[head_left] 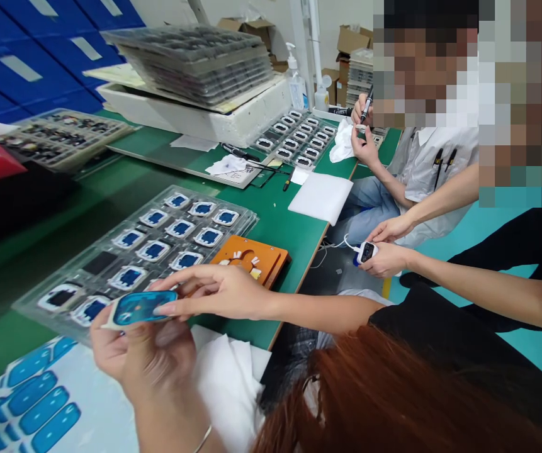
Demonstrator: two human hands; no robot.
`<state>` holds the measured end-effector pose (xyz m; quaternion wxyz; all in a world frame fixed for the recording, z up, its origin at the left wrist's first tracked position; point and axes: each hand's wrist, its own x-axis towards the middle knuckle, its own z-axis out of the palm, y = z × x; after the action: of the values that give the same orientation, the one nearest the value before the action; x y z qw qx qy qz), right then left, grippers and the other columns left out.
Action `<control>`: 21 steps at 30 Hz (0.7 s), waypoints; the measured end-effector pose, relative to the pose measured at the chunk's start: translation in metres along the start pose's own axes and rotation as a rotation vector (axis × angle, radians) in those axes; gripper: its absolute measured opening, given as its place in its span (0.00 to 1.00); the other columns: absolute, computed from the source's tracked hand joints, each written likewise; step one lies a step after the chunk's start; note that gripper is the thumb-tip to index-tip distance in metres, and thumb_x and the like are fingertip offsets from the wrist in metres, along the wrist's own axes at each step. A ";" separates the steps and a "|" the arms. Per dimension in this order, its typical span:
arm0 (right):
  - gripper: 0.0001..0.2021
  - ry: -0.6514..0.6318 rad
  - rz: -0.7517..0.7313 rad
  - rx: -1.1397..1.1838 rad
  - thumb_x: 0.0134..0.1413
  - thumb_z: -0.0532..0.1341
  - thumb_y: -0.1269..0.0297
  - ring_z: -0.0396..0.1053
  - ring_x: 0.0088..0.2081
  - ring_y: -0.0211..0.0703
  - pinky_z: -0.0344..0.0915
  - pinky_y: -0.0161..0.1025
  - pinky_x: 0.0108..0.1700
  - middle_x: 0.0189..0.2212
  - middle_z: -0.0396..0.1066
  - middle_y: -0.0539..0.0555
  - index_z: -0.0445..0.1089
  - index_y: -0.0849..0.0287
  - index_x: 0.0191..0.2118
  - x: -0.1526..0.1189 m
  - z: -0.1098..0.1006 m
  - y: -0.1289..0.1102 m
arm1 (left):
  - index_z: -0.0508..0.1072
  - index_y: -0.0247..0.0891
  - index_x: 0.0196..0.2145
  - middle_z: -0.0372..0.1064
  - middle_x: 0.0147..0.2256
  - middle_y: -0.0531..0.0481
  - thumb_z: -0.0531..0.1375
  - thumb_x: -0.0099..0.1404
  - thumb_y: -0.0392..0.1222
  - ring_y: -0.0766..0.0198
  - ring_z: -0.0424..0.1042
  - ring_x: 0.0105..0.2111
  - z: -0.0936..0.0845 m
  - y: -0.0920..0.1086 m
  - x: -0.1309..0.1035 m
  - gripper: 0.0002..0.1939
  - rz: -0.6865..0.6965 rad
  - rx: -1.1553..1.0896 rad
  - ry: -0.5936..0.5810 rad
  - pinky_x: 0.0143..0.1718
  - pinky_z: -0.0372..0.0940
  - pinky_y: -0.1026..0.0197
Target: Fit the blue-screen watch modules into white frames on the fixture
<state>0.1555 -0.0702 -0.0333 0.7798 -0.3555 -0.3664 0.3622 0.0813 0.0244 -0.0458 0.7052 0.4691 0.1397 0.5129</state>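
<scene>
My left hand (150, 346) is closed around a small white frame with a glossy blue film on its face (141, 307), held tilted above the near end of a clear tray (75, 270). My right hand (226, 290) reaches across from the right. Its thumb lies on the blue film and its fingers curl over the far edge, gripping the same part. In the tray sit rows of white frames with blue centres (152, 250); one pocket shows a dark bottom. An orange fixture block (252, 261) lies beside the tray, just beyond my right hand.
A sheet of blue film stickers (44, 396) lies at the near left. White cloths (228, 371) rest below my hands. Farther off are stacked trays (195, 63) on a foam box and a white foam pad (320, 196). Co-workers' hands (386, 255) hold a small device at right.
</scene>
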 end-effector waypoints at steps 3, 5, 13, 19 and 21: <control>0.11 0.023 0.018 0.066 0.44 0.68 0.72 0.68 0.26 0.22 0.67 0.23 0.35 0.26 0.71 0.35 0.74 0.55 0.37 0.003 -0.001 0.003 | 0.72 0.39 0.26 0.72 0.24 0.60 0.80 0.23 0.49 0.71 0.69 0.25 0.005 0.003 -0.001 0.32 -0.013 0.005 0.007 0.27 0.70 0.68; 0.13 0.035 0.039 0.111 0.44 0.68 0.79 0.69 0.25 0.24 0.68 0.22 0.33 0.27 0.72 0.40 0.74 0.56 0.36 0.004 -0.001 0.003 | 0.72 0.39 0.26 0.72 0.24 0.60 0.80 0.21 0.49 0.71 0.68 0.24 0.008 0.005 -0.002 0.33 -0.014 0.007 0.010 0.27 0.69 0.68; 0.15 0.065 0.157 0.100 0.48 0.66 0.85 0.67 0.25 0.29 0.67 0.26 0.33 0.27 0.70 0.42 0.73 0.55 0.34 0.003 0.002 -0.006 | 0.72 0.38 0.25 0.73 0.23 0.60 0.79 0.19 0.50 0.71 0.69 0.24 0.010 0.006 -0.004 0.34 -0.022 0.015 0.026 0.29 0.69 0.67; 0.14 0.054 0.121 0.060 0.49 0.66 0.83 0.67 0.26 0.30 0.66 0.27 0.34 0.26 0.70 0.42 0.72 0.54 0.35 0.002 0.002 -0.004 | 0.70 0.38 0.26 0.73 0.24 0.61 0.79 0.17 0.51 0.71 0.69 0.25 0.009 0.006 -0.002 0.36 -0.034 0.041 0.010 0.31 0.70 0.67; 0.13 0.045 0.117 0.051 0.50 0.66 0.82 0.68 0.26 0.30 0.66 0.27 0.34 0.25 0.69 0.43 0.72 0.54 0.36 0.003 0.001 -0.003 | 0.69 0.38 0.26 0.73 0.24 0.61 0.79 0.18 0.52 0.71 0.69 0.25 0.007 0.005 -0.001 0.36 -0.027 0.057 0.009 0.30 0.70 0.66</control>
<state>0.1570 -0.0693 -0.0293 0.7742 -0.3643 -0.3179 0.4085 0.0831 0.0201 -0.0382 0.6978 0.4848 0.1640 0.5012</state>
